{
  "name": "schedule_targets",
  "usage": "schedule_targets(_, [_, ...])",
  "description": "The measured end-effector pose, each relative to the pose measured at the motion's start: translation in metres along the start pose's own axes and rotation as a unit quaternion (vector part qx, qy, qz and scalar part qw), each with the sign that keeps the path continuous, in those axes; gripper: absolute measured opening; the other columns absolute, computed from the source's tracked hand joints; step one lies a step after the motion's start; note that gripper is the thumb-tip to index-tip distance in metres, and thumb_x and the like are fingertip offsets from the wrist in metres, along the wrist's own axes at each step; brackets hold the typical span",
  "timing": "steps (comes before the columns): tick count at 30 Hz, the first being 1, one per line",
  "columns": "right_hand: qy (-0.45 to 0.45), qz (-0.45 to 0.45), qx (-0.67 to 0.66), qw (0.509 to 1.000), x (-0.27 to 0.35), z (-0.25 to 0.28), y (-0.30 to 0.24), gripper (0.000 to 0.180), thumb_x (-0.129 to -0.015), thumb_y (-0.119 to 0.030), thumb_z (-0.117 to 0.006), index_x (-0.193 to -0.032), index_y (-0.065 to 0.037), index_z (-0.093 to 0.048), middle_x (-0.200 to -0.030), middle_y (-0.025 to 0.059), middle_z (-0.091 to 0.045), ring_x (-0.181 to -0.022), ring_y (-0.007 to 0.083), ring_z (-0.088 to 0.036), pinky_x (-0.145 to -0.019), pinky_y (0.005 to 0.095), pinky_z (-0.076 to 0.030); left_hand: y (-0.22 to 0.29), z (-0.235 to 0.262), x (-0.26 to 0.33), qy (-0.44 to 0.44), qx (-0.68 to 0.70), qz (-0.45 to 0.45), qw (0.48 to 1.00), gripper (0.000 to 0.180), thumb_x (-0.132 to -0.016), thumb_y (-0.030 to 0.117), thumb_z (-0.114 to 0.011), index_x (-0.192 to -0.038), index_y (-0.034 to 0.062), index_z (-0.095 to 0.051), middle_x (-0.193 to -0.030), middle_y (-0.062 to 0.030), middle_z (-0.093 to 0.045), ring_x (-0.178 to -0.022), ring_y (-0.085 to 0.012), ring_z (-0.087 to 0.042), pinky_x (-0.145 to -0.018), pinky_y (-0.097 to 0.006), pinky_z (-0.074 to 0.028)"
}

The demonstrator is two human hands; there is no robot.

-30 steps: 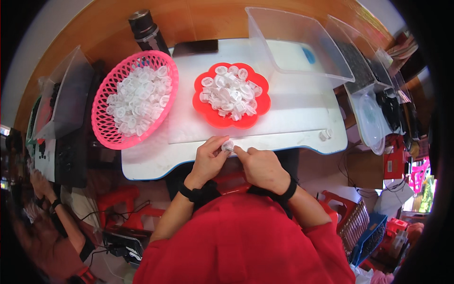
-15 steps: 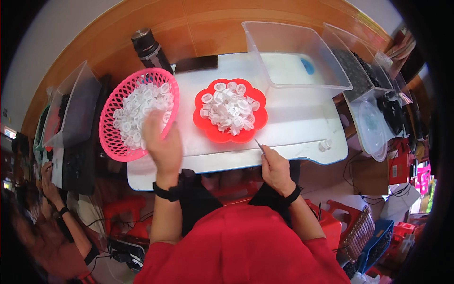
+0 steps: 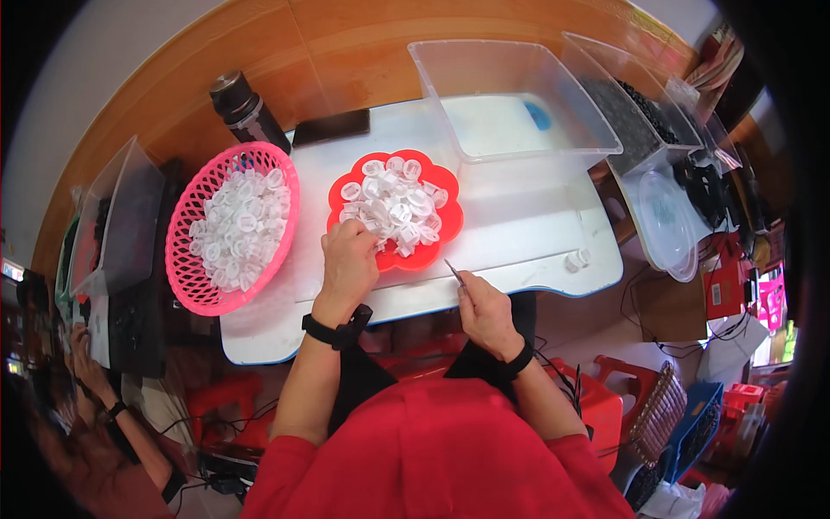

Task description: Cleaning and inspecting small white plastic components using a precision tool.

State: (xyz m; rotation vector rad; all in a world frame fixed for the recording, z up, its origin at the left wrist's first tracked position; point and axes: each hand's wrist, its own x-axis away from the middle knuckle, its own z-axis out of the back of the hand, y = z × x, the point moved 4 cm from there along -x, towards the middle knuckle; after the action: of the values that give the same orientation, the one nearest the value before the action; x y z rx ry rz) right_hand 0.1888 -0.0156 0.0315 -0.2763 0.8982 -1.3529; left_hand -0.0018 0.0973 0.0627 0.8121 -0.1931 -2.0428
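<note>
My left hand [image 3: 348, 264] is at the left front edge of a red scalloped dish [image 3: 445, 229], its fingers pinched together on a small white plastic part [image 3: 379, 245]. A heap of the same white plastic parts [image 3: 399, 201] fills the dish. In front of the dish, my right hand [image 3: 486, 316] grips a thin pointed metal tool [image 3: 454, 272]. The tool's tip points up and left, apart from the dish; its exact kind is too small to tell. Left of the dish, a pink lattice basket [image 3: 186, 259] holds many more white parts [image 3: 244, 227].
On the white table [image 3: 519, 212] lie a dark phone [image 3: 331, 127] and a few white parts [image 3: 577, 260] at the right front. A black flask [image 3: 246, 112] stands behind the basket. Clear bins [image 3: 519, 99] stand at the back right. Another person's hands [image 3: 86, 363] are at far left.
My left hand has moved from over the pink basket rightward to the dish's edge, and its fingers have closed. My right hand keeps its hold on the tool. The whole view has shifted slightly.
</note>
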Motion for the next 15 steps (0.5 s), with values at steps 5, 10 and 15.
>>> schedule_targets(5, [-0.057, -0.127, -0.145, 0.98, 0.009, 0.009, 0.014, 0.03, -0.09, -0.01, -0.051, -0.117, 0.001, -0.053, -0.073, 0.0051, -0.057, -0.063, 0.0116, -0.054, -0.057, 0.0253, -0.044, 0.014, 0.032, 0.019, 0.046, 0.084, -0.028, 0.995, 0.019, -0.07, -0.008, -0.059, -0.087, -0.001, -0.061, -0.094, -0.0137, -0.059, -0.084, -0.0307, -0.058, -0.071, -0.037, -0.046])
schedule_targets(10, [-0.094, -0.262, -0.331, 0.902, -0.005, 0.006, -0.02, 0.024, -0.09, -0.01, -0.051, -0.111, 0.001, -0.057, -0.072, 0.0002, -0.055, -0.057, 0.0037, -0.045, -0.051, 0.0187, -0.038, 0.031, 0.047, 0.036, 0.037, 0.142, -0.064, 0.987, 0.027, -0.07, -0.013, -0.056, -0.095, -0.0032, -0.06, -0.105, -0.0178, -0.059, -0.088, -0.0339, -0.061, -0.071, -0.036, -0.051])
schedule_targets(15, [-0.16, -0.305, -0.446, 0.826, -0.031, -0.008, -0.062, 0.018, -0.088, -0.01, -0.054, -0.101, 0.002, -0.058, -0.07, 0.0009, -0.057, -0.054, 0.0042, -0.046, -0.047, 0.0185, -0.037, 0.056, 0.052, 0.046, -0.013, 0.194, -0.124, 0.973, 0.03, -0.069, -0.015, -0.055, -0.097, -0.0054, -0.058, -0.106, -0.0195, -0.058, -0.092, -0.0337, -0.061, -0.075, -0.036, -0.052])
